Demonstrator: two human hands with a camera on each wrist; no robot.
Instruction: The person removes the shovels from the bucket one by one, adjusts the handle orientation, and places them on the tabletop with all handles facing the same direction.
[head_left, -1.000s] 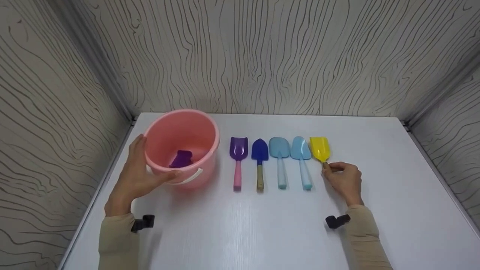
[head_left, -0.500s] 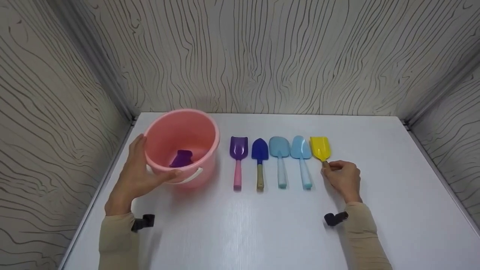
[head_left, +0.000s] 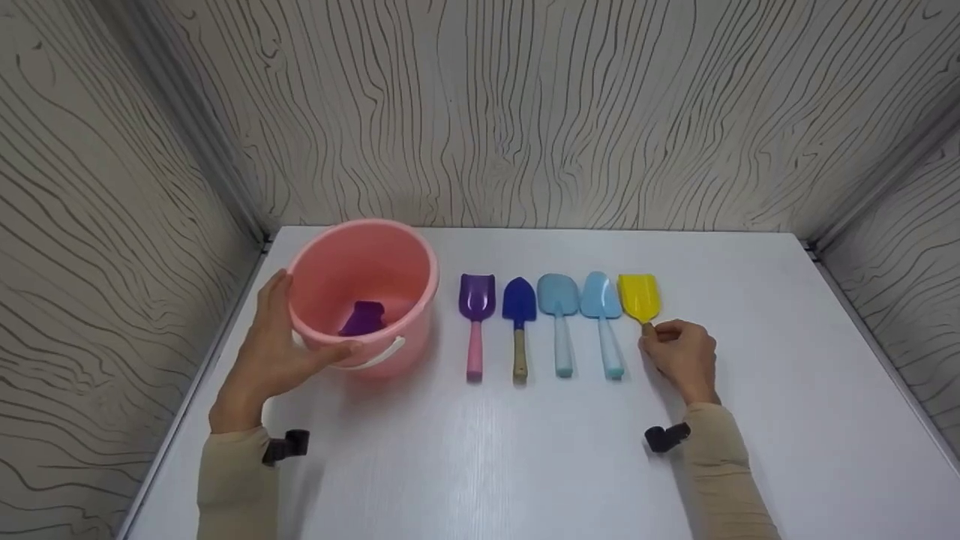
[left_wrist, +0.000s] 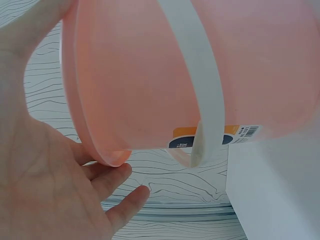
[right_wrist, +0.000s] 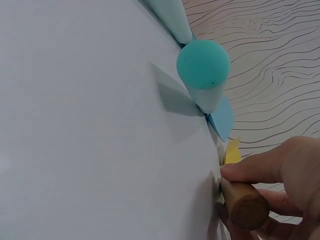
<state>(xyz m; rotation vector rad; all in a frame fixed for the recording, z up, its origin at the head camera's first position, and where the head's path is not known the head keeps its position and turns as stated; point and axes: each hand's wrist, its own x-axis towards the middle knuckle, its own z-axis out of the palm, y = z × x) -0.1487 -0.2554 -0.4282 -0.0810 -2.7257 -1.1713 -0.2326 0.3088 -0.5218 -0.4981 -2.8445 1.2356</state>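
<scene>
A pink bucket (head_left: 416,341) with a white handle stands at the left, a purple piece (head_left: 364,318) lying inside. My left hand (head_left: 274,352) holds its rim, thumb on the near side and fingers on the left. Farther right, my right hand (head_left: 684,356) pinches the wooden handle (right_wrist: 248,207) of a yellow toy shovel (head_left: 639,296) between thumb and fingers. This shovel lies last in a row, blade toward the back wall. Beside it are two light blue shovels (head_left: 601,296), then a dark blue one (head_left: 519,300) and a purple one with a pink handle (head_left: 477,296).
Everything rests on a white table (head_left: 480,465). Patterned panels (head_left: 510,112) rise behind the table and along both sides. In the left wrist view, a label (left_wrist: 245,132) shows on the bucket's side.
My right hand has shifted slightly left, keeping its pinch on the yellow shovel's handle, which has turned a little. The left hand and bucket stay put.
</scene>
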